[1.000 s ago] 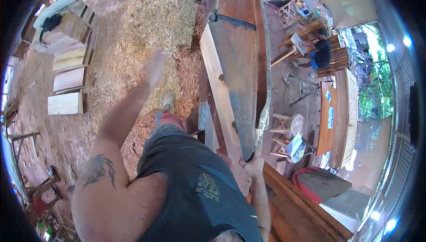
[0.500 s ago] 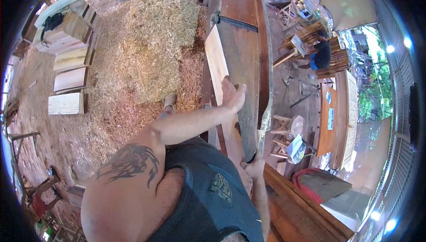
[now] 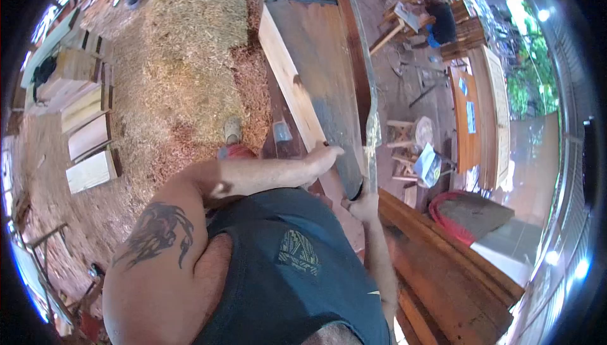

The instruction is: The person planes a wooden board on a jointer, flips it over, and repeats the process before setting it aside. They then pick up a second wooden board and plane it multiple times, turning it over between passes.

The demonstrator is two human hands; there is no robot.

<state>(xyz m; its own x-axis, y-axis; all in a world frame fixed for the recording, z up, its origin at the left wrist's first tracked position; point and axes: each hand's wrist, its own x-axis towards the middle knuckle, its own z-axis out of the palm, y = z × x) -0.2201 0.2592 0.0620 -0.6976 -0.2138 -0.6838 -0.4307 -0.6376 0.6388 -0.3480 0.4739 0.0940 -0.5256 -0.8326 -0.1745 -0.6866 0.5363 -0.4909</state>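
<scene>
A long pale wooden board [image 3: 292, 73] slants along the left side of a dark machine bed [image 3: 316, 48]. A dark knot shows on its surface. My left hand [image 3: 324, 156] is on the lower part of the board, with its fingers closed over the edge toward the bed. Close to my body, my right hand [image 3: 363, 206] is closed at the near end of the bed, beside the board's near end. My hand and forearm partly hide what its fingers grip. A long raised fence [image 3: 357, 48] runs along the bed's right side.
Wood shavings [image 3: 196, 48] cover the floor at left, beyond which lie several cut boards [image 3: 91, 174]. Long brown timbers [image 3: 442, 250] lie at lower right. Wooden stools [image 3: 399, 133] stand on the right, and another person [image 3: 439, 19] works farther back.
My left hand has slid along the board toward my body, uncovering the knot. My right hand stays near the bed's end. The camera view has shifted, moving the bed up and left.
</scene>
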